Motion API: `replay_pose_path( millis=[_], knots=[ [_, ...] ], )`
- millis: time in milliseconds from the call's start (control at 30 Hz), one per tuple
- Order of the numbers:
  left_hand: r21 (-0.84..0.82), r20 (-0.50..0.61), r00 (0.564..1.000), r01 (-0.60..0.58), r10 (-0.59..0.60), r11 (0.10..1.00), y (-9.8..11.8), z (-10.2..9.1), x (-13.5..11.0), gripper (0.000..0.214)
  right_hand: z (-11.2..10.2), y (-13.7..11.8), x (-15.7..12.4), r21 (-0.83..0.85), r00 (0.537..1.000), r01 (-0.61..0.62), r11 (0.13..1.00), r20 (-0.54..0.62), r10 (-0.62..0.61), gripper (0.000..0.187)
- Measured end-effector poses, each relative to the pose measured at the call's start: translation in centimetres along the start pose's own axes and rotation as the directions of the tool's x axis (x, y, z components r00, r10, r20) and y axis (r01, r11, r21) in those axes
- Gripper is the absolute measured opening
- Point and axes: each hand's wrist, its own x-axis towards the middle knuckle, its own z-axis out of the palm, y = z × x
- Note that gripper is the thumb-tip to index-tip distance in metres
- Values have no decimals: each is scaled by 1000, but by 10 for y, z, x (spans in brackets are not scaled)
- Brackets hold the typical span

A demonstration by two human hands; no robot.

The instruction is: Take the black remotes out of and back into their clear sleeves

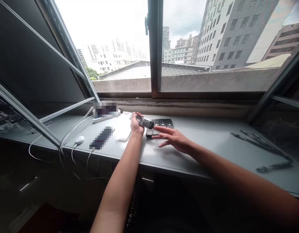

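Observation:
My left hand (136,124) is closed around a black remote control in clear wrapping (144,122), held a little above the grey ledge (203,136). My right hand (171,137) is open, fingers stretched out toward the remote's near end, just short of it. Under and behind both hands lie several black remote controls (161,124) side by side on the ledge. A white plastic bag (124,131) lies left of my left hand.
A white power strip (101,119) with white cables (71,132), a small white puck (79,139) and a dark blurred object (101,138) lie to the left. Dark metal parts (258,140) lie at the right. A window frame (154,48) stands behind.

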Motion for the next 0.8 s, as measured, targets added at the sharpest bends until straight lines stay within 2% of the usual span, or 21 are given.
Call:
replay_pose_path(
  millis=[100, 200, 300, 367, 467, 567, 700, 800],
  knots=[
    [-12, 20, 1000, 5, -5, 1000, -2, 0, -1, 13, 1, 0, -1, 39, 999, -14, 999, 41, 12, 50],
    [61, 61, 998, -38, 34, 997, -7, 0, -4, 13, 3, -3, -2, 108, 996, -43, 993, 80, 34, 54],
    [142, 125, 992, -48, 30, 989, -12, 2, -10, 23, 4, -4, -4, 147, 995, -64, 987, 90, 51, 55],
    [179, 190, 982, -15, -20, 984, -15, 5, -16, 33, 4, -5, -4, 161, 995, -57, 985, 88, 44, 54],
    [241, 317, 937, 68, -145, 968, -18, 9, -28, 44, 4, -5, -3, 182, 996, -36, 983, 83, 21, 53],
    [315, 406, 878, 127, -254, 941, -18, 9, -38, 45, 5, -5, -2, 195, 999, -16, 981, 53, 6, 52],
    [381, 460, 822, 158, -335, 911, -18, 7, -44, 43, 8, -6, 0, 190, 1000, 17, 982, 1, -18, 56],
    [395, 471, 804, 175, -363, 902, -16, 6, -47, 45, 8, -7, 0, 179, 1000, 26, 983, -21, -23, 57]
  ],
)
